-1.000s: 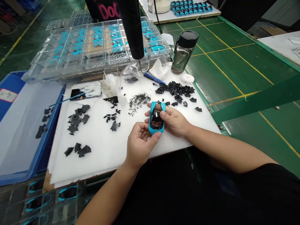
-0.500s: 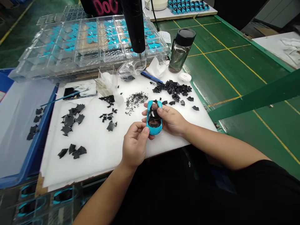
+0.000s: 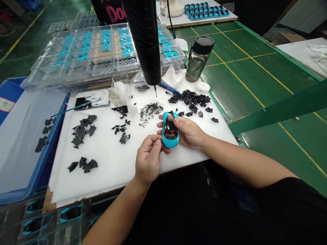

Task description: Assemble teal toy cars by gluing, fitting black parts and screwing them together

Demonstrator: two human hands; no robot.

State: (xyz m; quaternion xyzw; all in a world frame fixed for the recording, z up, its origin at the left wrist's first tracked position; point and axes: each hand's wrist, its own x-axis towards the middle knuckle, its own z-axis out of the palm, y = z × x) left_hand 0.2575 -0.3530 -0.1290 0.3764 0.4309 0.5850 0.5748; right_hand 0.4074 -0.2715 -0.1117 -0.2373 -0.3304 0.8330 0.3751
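Note:
A blue and black toy car (image 3: 170, 140) is held over the front of the white work mat, its dark cabin facing up. My right hand (image 3: 191, 132) grips it from the right, thumb on the upper edge and fingers under the body. At the car's lower left side, my left hand (image 3: 149, 157) is closed with thumb and fingertips against the edge, some fingers passing beneath. Just beyond the car lies a pile of tiny black screws (image 3: 151, 110). An electric screwdriver (image 3: 150, 61) hangs bit down above these screws.
Black plastic parts lie in a heap (image 3: 191, 99) at right and groups (image 3: 83, 129) at left. Behind are a clear compartment tray (image 3: 102, 63) with blue pieces and a bottle (image 3: 199, 59). A blue bin (image 3: 28, 185) stands left; a green beam (image 3: 278, 105) crosses at right.
The view has shifted slightly, so the table sits a little lower and further right. The toy car has tilted slightly in my hands. The hanging screwdriver appears lower and nearer the screws.

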